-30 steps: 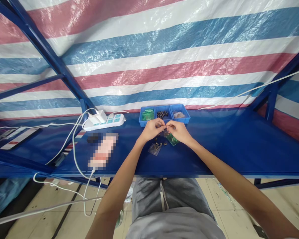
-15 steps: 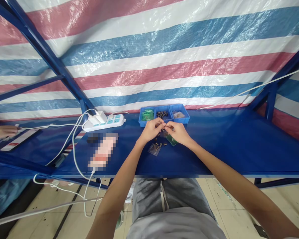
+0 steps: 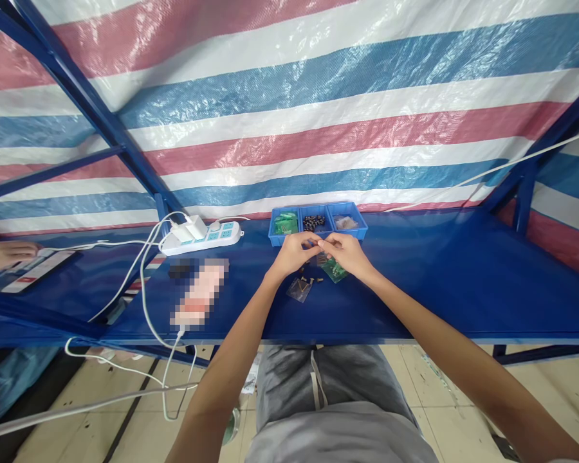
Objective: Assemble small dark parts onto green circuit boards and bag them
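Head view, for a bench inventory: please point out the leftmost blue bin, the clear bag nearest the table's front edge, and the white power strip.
Leftmost blue bin (image 3: 277,240): head view, front wall.
Clear bag (image 3: 298,290): head view, middle of the plastic.
White power strip (image 3: 204,240): head view, middle of the casing.

"Where's your clear bag (image 3: 299,290)?"
"Flat on your table (image 3: 453,276), nearer the front edge than your green packet (image 3: 336,271), small pieces (image 3: 303,287) showing inside."
"And that packet?"
"Toward the table's right edge from the bag, partly hidden."
"Your loose brassy bits (image 3: 311,280)?"
"Scattered just beside the bag."
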The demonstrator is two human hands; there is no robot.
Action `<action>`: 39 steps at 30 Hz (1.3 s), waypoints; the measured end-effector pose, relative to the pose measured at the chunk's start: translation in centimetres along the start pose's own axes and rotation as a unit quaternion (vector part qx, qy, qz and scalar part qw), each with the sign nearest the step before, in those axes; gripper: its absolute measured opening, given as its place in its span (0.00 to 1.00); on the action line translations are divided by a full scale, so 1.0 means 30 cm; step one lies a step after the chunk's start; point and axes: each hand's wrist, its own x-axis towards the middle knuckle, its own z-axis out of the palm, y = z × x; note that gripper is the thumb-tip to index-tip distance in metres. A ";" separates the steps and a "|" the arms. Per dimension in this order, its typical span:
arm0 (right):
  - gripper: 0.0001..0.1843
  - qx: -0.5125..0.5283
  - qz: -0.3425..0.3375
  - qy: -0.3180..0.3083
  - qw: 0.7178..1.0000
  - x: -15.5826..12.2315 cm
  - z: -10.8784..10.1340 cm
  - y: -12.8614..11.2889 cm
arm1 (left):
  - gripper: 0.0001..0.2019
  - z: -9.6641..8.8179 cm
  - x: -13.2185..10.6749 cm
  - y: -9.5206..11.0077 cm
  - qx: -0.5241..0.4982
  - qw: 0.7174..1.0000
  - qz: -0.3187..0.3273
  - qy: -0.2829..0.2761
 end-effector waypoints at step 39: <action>0.19 0.091 0.031 0.006 0.995 0.018 0.001 0.044 | 0.11 0.033 -0.008 0.004 0.082 0.993 0.041 0.075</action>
